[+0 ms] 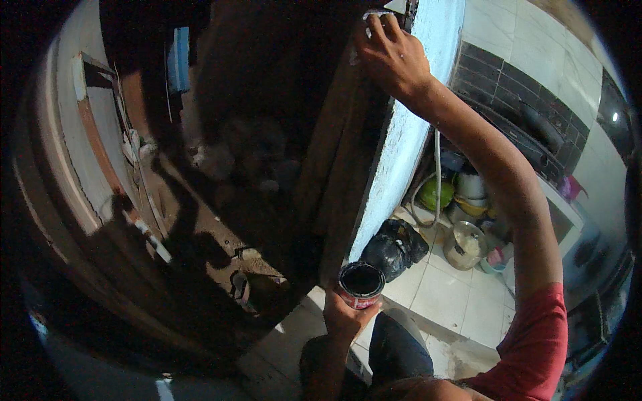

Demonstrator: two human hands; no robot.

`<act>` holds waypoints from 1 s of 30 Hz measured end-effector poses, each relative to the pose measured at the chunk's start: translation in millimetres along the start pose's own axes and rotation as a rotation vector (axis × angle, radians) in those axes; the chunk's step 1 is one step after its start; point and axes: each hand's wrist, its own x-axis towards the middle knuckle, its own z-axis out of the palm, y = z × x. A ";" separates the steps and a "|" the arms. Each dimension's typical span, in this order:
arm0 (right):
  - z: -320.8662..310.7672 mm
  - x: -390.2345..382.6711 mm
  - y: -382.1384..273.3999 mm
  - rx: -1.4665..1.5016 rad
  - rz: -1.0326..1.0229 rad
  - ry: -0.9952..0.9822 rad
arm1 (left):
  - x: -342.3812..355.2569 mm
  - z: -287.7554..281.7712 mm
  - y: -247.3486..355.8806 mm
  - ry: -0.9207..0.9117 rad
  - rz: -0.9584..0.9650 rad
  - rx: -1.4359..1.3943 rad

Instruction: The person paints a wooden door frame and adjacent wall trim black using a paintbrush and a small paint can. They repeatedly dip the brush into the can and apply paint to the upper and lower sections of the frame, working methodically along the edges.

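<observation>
My left hand (342, 313) is wrapped round an open tin can (362, 279) with a red label, held low in front of my legs. Its inside looks dark, like black paint. High up, my right hand (396, 59) presses a crumpled whitish wad (376, 13) against the top of a dark wooden post (334, 140). Most of the wad is hidden under the curled fingers, so whether it is cloth or something else cannot be told. The post stands along the edge of a light blue wall (391, 157).
A black plastic bag (392, 248) lies at the wall's foot on white floor tiles (438, 287). Beyond it are a metal pot (465, 244), a green round thing (435, 193) and a grey hose (438, 170). Leftward, a dark, shadowed space holds a leaning frame (100, 137).
</observation>
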 end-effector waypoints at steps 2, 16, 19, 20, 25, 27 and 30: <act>-3.8 -1.9 10.8 -0.110 -0.045 0.074 | 0.7 -0.1 -1.1 -0.006 0.042 -0.024; -12.6 26.7 5.8 0.067 -0.044 0.160 | -1.8 1.1 2.8 -0.057 -0.038 0.095; -36.0 0.8 -31.7 0.078 -0.171 -0.232 | 0.5 1.1 5.1 -0.044 0.015 0.044; -46.5 -6.9 -51.6 0.127 -0.146 -0.509 | 0.8 0.9 6.1 -0.045 0.021 0.001; -69.8 56.4 -15.3 0.222 0.142 -0.417 | -0.3 1.5 9.8 -0.054 -0.015 0.059; -69.6 104.0 26.0 0.198 0.231 -0.448 | -1.5 0.4 9.1 -0.065 -0.108 0.167; -82.9 128.7 81.3 0.220 0.456 -0.300 | -1.8 0.7 5.7 -0.017 -0.067 0.174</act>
